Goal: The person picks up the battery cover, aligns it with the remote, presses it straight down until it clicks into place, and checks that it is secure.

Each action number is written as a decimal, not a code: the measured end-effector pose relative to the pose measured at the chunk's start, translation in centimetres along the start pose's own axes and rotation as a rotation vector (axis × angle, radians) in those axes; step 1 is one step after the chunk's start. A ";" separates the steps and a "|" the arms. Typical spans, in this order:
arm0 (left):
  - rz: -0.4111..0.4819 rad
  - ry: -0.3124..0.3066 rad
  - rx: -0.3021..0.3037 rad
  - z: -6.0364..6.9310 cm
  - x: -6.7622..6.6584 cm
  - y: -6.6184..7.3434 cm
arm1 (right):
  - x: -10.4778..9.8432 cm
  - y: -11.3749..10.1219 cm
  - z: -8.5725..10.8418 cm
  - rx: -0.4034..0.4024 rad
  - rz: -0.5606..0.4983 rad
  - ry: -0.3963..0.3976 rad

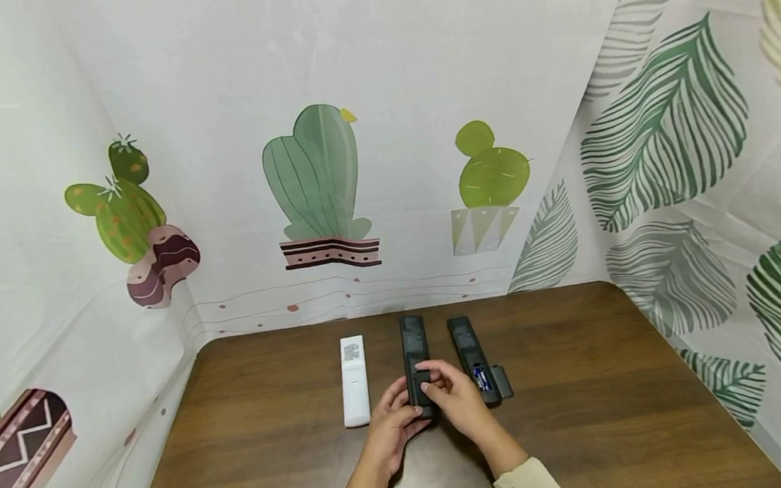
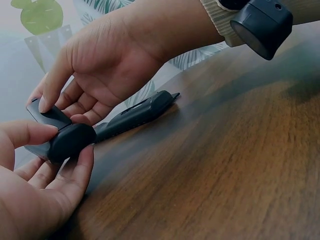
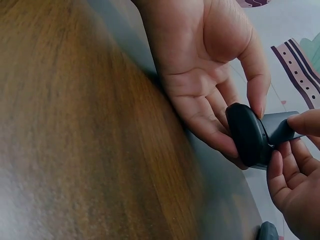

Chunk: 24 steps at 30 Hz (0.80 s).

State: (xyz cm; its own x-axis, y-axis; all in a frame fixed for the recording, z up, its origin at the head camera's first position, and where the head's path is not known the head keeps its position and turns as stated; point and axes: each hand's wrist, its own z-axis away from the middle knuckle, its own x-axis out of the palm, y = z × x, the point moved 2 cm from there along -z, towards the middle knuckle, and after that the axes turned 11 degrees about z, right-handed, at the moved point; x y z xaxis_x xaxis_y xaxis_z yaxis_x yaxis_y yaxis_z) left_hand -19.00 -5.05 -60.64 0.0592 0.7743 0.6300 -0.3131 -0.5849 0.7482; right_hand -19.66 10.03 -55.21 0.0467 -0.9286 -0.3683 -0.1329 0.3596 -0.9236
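A black remote control lies back side up near the middle of the table. My left hand grips its near end, with the thumb on the upper face and fingers around the side. My right hand pinches the remote's battery cover between thumb and fingers. In both wrist views the cover stands tilted up from the remote's back. Fingers hide the inside of its battery compartment. Just right of my right hand lies a second black remote, its compartment uncovered and blue batteries showing.
A loose black battery cover lies against the second remote's right side. Left of my hands a white remote lies face down. The brown wooden table meets a cloth backdrop printed with cacti and leaves.
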 end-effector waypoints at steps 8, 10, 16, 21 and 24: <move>0.016 -0.011 0.002 -0.1 -0.1 0.0 | -0.9 -2.8 0.8 -0.012 0.025 -0.066; 0.015 -0.013 0.004 -0.1 -0.2 -0.1 | -1.0 -2.9 0.8 -0.009 0.027 -0.068; 0.020 -0.008 0.002 -0.3 -0.4 -0.3 | -0.8 -2.7 0.8 0.006 0.041 -0.056; 0.016 0.005 -0.002 -0.3 -0.6 -0.4 | -0.6 -2.8 0.7 0.003 0.091 -0.047; 0.014 0.002 -0.003 -0.3 -0.6 -0.4 | -0.6 -2.9 0.7 -0.025 0.109 -0.039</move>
State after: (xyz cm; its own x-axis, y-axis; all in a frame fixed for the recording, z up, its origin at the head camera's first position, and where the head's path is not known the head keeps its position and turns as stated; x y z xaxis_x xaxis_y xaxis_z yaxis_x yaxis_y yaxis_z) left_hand -19.22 -5.15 -61.40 0.0533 0.7666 0.6399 -0.3165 -0.5948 0.7389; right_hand -18.56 9.64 -52.37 0.0691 -0.8796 -0.4706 -0.1637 0.4554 -0.8751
